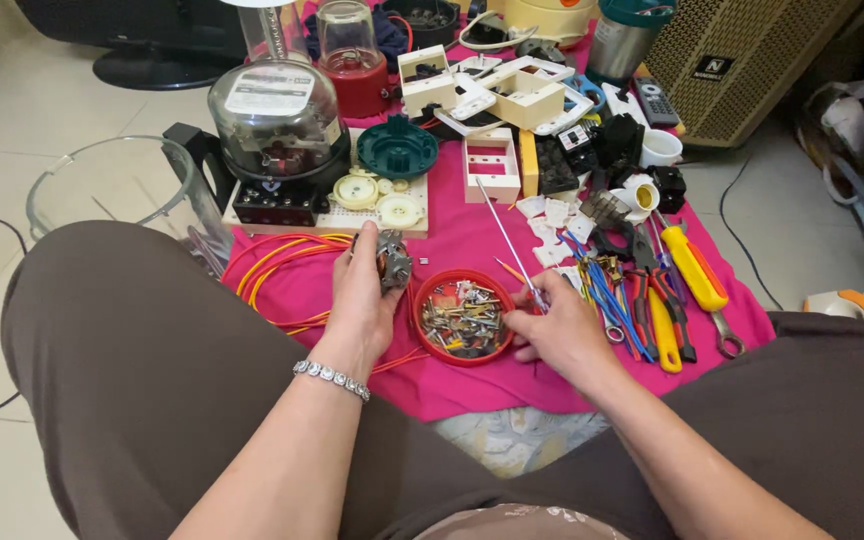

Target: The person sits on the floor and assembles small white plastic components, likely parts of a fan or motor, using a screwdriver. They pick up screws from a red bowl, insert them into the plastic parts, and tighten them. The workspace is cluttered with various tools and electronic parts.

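Hands over bright pink cloth spread on tiled floor. Left hand, wearing a silver link bracelet at the wrist, closed around small grey metal motor part, held just above the cloth near its front-left area. Right hand pinched narrow on thin long steel-shafted screwdriver, shaft angled up and away toward the cloth's middle. Round red plastic lid-dish full of small metal screws and terminals sat between both hands, touching neither clearly. Orange and yellow wire loops lay at the cloth's left edge, beside the left hand. Yellow-handled and red-handled pliers and screwdrivers lay toward the right edge. Glass-domed electric meter stood at the far-left corner; white plastic switch boxes along the far edge.
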